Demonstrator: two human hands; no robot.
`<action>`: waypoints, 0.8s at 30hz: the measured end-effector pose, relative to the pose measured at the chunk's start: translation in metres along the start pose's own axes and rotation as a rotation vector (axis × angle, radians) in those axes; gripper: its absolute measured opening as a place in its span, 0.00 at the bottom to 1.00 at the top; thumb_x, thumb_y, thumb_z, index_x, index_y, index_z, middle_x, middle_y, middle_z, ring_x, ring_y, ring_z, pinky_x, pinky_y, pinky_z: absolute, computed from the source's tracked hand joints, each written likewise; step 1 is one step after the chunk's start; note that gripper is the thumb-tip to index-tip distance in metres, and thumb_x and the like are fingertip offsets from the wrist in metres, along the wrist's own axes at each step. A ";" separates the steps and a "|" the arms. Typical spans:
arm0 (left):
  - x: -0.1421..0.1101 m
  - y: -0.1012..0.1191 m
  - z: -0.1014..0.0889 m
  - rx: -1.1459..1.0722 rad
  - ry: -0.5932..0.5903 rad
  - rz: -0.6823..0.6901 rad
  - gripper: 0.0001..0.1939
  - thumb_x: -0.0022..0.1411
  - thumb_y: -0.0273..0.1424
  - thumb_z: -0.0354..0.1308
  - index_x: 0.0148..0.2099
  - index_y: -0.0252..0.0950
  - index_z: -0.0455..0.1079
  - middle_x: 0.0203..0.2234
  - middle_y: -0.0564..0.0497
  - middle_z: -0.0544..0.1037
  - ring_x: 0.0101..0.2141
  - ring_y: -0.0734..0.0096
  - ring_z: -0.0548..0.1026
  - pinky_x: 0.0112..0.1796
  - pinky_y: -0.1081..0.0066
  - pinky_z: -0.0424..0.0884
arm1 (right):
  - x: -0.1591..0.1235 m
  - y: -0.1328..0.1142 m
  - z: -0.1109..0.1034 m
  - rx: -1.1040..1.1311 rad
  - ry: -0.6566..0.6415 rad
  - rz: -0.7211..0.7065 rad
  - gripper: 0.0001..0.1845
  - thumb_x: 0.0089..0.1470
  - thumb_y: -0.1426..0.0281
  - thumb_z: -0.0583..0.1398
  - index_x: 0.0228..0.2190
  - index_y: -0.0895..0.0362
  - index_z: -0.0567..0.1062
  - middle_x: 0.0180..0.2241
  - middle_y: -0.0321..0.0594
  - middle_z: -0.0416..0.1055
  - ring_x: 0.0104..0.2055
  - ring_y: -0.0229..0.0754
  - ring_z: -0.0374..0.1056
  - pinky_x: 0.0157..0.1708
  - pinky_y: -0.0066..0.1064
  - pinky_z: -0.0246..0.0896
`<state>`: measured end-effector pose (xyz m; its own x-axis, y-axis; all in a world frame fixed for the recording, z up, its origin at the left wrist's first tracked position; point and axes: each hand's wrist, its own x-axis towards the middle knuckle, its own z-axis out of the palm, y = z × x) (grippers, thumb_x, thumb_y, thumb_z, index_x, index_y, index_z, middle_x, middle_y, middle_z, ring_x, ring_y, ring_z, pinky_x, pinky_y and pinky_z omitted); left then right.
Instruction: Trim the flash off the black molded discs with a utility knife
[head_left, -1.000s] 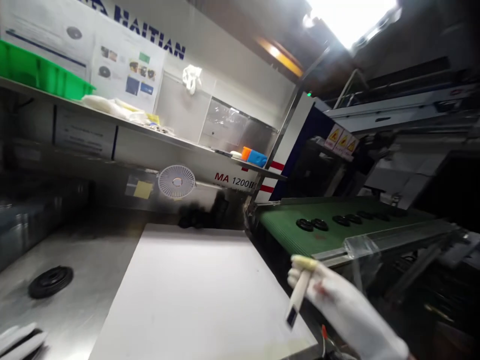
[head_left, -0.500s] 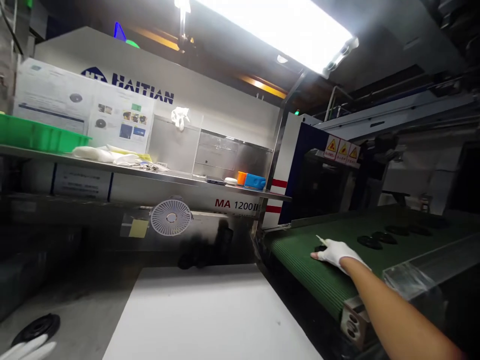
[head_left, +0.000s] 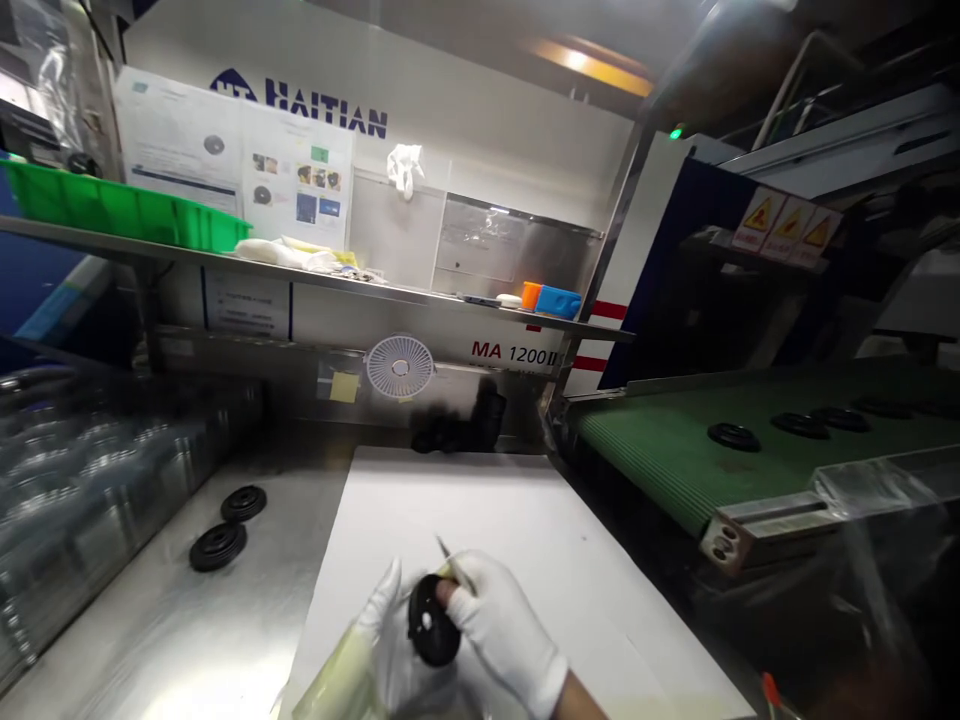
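Observation:
A black ribbed disc [head_left: 436, 642] is held tilted over the white work sheet [head_left: 420, 500]. My right hand [head_left: 506, 625], in a white glove with the thumb tip bare, pinches the disc's upper edge. The same hand also keeps a thin pointed tool [head_left: 460, 574] whose kind I cannot make out. Close by on the left is my left hand [head_left: 381, 612], white-gloved below a pale yellow sleeve. Its thumb stands stretched out, apart from the disc; the other fingers are partly hidden and blurred. Two similar black discs [head_left: 218, 546] rest on the metal table to the left.
Several black discs [head_left: 733, 437] lie on the green conveyor belt [head_left: 637, 430] at the right. Clear plastic trays [head_left: 97, 470] are stacked at the left. Behind stand a small fan [head_left: 400, 367] and a shelf [head_left: 420, 293] with a green bin [head_left: 135, 212].
My right hand has come from the conveyor to the middle with a black disc. My left hand has moved in from the lower left, leaving a disc on the table. The view has shifted.

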<state>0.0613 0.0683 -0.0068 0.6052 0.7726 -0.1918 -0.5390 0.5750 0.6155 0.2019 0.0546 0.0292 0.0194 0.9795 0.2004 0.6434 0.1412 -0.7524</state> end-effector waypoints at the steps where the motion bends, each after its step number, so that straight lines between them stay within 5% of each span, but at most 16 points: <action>1: 0.000 -0.004 0.001 -0.078 0.016 -0.055 0.24 0.54 0.46 0.56 0.44 0.31 0.69 0.41 0.38 0.76 0.44 0.51 0.73 0.43 0.53 0.70 | -0.004 -0.004 0.019 0.015 0.005 0.018 0.09 0.49 0.72 0.51 0.23 0.57 0.69 0.25 0.36 0.69 0.29 0.40 0.66 0.28 0.27 0.57; 5: -0.002 -0.002 -0.018 -0.293 0.167 -0.094 0.17 0.53 0.37 0.60 0.43 0.33 0.69 0.35 0.43 0.77 0.38 0.56 0.76 0.37 0.58 0.73 | -0.012 -0.012 0.044 0.049 0.036 0.030 0.05 0.52 0.68 0.55 0.29 0.54 0.70 0.28 0.35 0.70 0.31 0.41 0.66 0.31 0.29 0.56; 11: -0.012 0.020 -0.047 -0.366 0.393 0.136 0.10 0.52 0.24 0.56 0.39 0.30 0.68 0.29 0.45 0.75 0.30 0.64 0.75 0.32 0.63 0.73 | -0.035 0.005 0.045 0.115 0.033 0.006 0.17 0.59 0.59 0.45 0.26 0.54 0.65 0.25 0.35 0.66 0.28 0.40 0.64 0.29 0.29 0.56; 14: -0.015 0.025 -0.042 -0.342 0.397 0.245 0.06 0.52 0.24 0.55 0.35 0.30 0.69 0.24 0.48 0.72 0.28 0.66 0.73 0.33 0.61 0.73 | -0.047 0.014 0.062 -0.075 -0.009 0.030 0.15 0.59 0.62 0.45 0.28 0.53 0.67 0.26 0.37 0.69 0.29 0.42 0.65 0.29 0.31 0.55; 24: -0.017 0.020 -0.022 -0.422 0.302 0.094 0.05 0.51 0.24 0.60 0.33 0.31 0.69 0.25 0.50 0.71 0.27 0.73 0.71 0.31 0.71 0.73 | -0.041 -0.002 0.077 -0.359 0.031 -0.049 0.13 0.61 0.67 0.47 0.40 0.48 0.69 0.33 0.34 0.74 0.34 0.43 0.70 0.31 0.30 0.53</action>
<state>0.0272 0.0722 -0.0078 0.3807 0.8333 -0.4009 -0.8097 0.5098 0.2908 0.1405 0.0247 -0.0257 0.0019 0.9672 0.2540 0.8720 0.1227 -0.4739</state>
